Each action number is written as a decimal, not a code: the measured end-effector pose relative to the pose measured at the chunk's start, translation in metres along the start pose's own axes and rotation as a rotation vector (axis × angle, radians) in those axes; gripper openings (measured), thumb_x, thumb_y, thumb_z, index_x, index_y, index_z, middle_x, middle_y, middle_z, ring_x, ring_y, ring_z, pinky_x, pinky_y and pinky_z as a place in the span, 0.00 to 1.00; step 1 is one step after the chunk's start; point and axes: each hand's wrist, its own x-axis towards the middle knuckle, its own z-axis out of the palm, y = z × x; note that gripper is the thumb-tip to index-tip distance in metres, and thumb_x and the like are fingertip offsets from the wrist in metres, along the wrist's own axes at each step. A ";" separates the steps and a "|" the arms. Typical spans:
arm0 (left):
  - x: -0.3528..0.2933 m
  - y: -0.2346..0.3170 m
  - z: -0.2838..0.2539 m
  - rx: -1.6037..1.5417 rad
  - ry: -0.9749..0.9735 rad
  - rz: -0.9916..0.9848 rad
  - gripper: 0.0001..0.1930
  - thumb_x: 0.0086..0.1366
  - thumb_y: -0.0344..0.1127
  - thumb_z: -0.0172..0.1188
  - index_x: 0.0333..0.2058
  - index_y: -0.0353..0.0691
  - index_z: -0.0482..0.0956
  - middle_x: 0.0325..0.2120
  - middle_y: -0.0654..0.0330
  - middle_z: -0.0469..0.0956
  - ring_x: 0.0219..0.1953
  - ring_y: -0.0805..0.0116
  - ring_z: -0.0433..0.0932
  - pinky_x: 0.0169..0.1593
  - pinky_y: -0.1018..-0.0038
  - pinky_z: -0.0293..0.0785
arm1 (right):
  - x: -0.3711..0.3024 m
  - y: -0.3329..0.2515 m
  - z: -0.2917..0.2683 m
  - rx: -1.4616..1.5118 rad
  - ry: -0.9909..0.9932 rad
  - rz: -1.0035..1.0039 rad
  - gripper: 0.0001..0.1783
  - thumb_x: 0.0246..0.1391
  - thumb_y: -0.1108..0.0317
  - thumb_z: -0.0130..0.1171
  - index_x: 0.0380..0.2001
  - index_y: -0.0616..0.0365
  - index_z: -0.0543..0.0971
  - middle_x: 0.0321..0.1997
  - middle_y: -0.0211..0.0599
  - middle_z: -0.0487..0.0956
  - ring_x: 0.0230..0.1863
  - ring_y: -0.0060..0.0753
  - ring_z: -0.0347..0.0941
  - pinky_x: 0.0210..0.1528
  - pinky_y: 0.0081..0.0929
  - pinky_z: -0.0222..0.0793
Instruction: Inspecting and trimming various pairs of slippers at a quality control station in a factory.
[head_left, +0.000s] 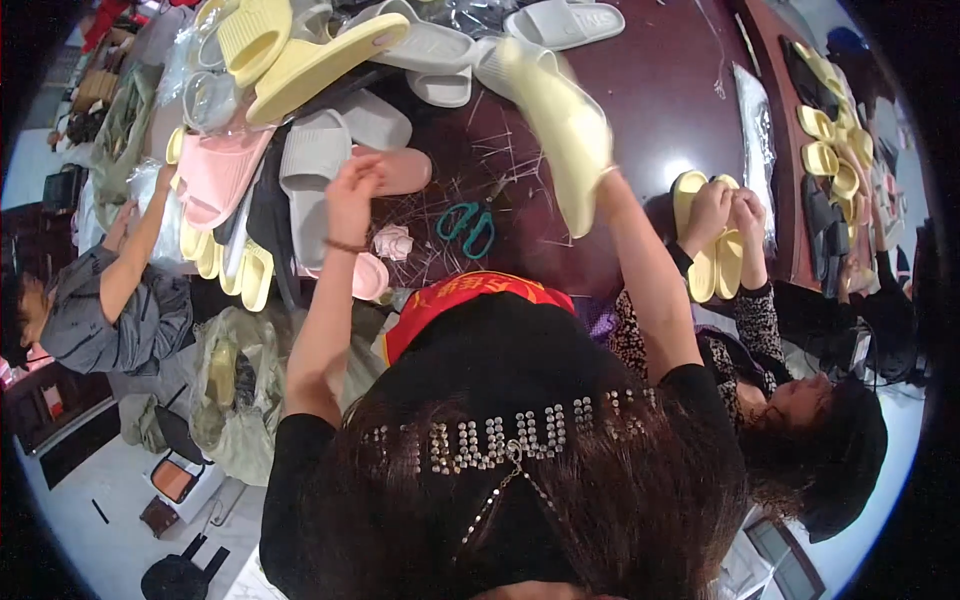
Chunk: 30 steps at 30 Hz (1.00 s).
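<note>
My right hand (606,186) grips a pale yellow slide slipper (570,135), blurred by motion and raised above the dark red table (660,90). That slipper hides most of the fingers. To the left, my left hand (353,195) is raised with loosely bent fingers and appears to hold nothing. It overlaps a pink slide slipper (405,172) in the picture, beside a grey slipper (312,150). Between my arms lie teal-handled scissors (466,228) and a small crumpled pink item (393,242) whose kind I cannot make out. Thin pale strands are scattered around them.
Yellow slippers (330,65) and a pink slipper (222,172) are heaped at left. Grey slippers (565,22) lie at the far side. A co-worker's hands (725,215) touch yellow slippers (715,265) close on my right; another person's arm (140,245) reaches in at left.
</note>
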 end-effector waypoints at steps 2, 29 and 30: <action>-0.007 0.005 -0.001 -0.008 0.022 -0.053 0.11 0.57 0.26 0.48 0.40 0.34 0.70 0.33 0.60 0.74 0.34 0.74 0.73 0.38 0.80 0.69 | -0.021 -0.023 0.004 0.396 0.044 -0.154 0.24 0.51 0.61 0.48 0.51 0.56 0.64 0.54 0.36 0.64 0.54 0.32 0.61 0.53 0.29 0.59; -0.078 0.079 0.150 0.386 -0.357 0.638 0.09 0.50 0.32 0.57 0.32 0.40 0.75 0.28 0.58 0.71 0.30 0.61 0.72 0.34 0.70 0.68 | -0.067 -0.030 0.074 0.456 0.341 -0.225 0.21 0.55 0.57 0.42 0.49 0.58 0.65 0.49 0.37 0.68 0.46 0.31 0.67 0.43 0.26 0.68; -0.078 0.077 0.150 0.380 -0.346 0.633 0.09 0.50 0.32 0.57 0.32 0.40 0.75 0.28 0.58 0.71 0.30 0.61 0.72 0.34 0.70 0.67 | -0.064 -0.029 0.073 0.422 0.365 -0.217 0.21 0.55 0.57 0.42 0.48 0.59 0.65 0.49 0.36 0.69 0.45 0.31 0.68 0.43 0.26 0.68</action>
